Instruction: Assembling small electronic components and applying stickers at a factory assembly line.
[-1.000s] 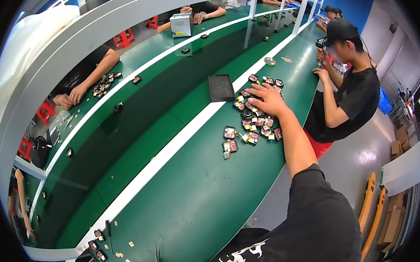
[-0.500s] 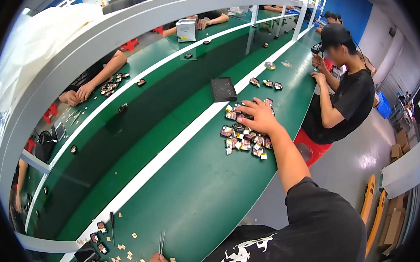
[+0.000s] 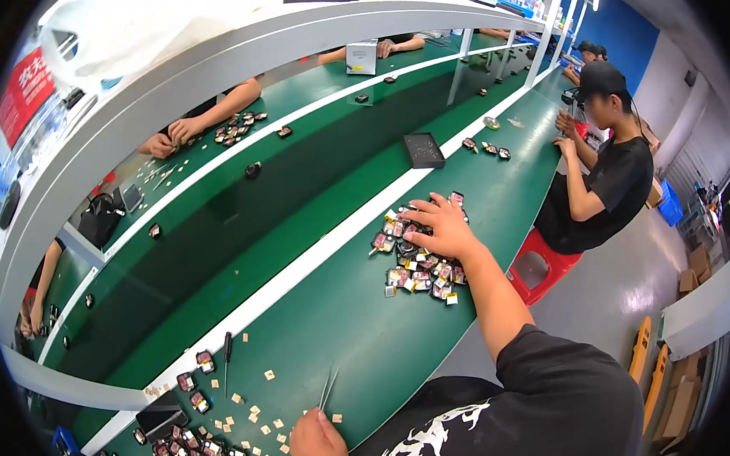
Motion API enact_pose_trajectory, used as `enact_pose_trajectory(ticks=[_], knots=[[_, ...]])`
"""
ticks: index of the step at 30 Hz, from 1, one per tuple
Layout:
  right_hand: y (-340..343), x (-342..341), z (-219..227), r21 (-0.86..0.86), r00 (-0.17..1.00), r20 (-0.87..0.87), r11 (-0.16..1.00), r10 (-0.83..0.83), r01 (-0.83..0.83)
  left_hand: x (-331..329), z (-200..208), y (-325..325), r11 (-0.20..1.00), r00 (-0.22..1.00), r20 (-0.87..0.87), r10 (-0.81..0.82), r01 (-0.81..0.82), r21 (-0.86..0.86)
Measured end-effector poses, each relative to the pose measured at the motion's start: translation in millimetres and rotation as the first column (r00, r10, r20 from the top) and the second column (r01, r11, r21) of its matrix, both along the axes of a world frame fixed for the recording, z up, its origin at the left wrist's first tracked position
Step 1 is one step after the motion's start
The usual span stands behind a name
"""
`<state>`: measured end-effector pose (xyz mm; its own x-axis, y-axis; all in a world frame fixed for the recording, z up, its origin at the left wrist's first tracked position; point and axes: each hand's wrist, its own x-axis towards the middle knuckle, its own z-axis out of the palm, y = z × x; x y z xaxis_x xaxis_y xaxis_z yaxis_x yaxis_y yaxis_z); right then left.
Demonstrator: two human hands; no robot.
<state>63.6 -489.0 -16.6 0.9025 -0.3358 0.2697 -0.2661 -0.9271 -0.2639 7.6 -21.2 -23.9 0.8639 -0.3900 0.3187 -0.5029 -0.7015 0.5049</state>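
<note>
Right grip (image 3: 435,228), fingers spread flat on the parts pile (image 3: 416,262) mid-frame; left grip (image 3: 317,441) pinches tweezers (image 3: 327,388). Rake gently, keeping parts on the counter (image 3: 362,327).

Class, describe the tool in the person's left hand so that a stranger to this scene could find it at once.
Start at the long green workbench and follow its near edge to the lower left. There the left hand grips thin metal tweezers, tips pointing away. Unlike the small tan squares and the dark screwdriver nearby, they are silvery and two-pronged.
</note>
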Motion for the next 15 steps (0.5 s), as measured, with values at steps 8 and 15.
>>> enact_pose_trajectory(ticks=[8, 15], knots=[[87.1, 19.1, -4.6, -0.037, 0.985, 0.023, 0.985, 0.17, -0.169, 2.4, -13.2, 13.2, 0.992, 0.99, -0.118, -0.076, 0.063, -0.112], [168.1, 33.1, -6.2, -0.117, 0.96, 0.082, 0.96, 0.266, -0.256, 8.0, -10.6, 17.9, 0.97, 0.991, -0.081, -0.106, 0.086, -0.228]])
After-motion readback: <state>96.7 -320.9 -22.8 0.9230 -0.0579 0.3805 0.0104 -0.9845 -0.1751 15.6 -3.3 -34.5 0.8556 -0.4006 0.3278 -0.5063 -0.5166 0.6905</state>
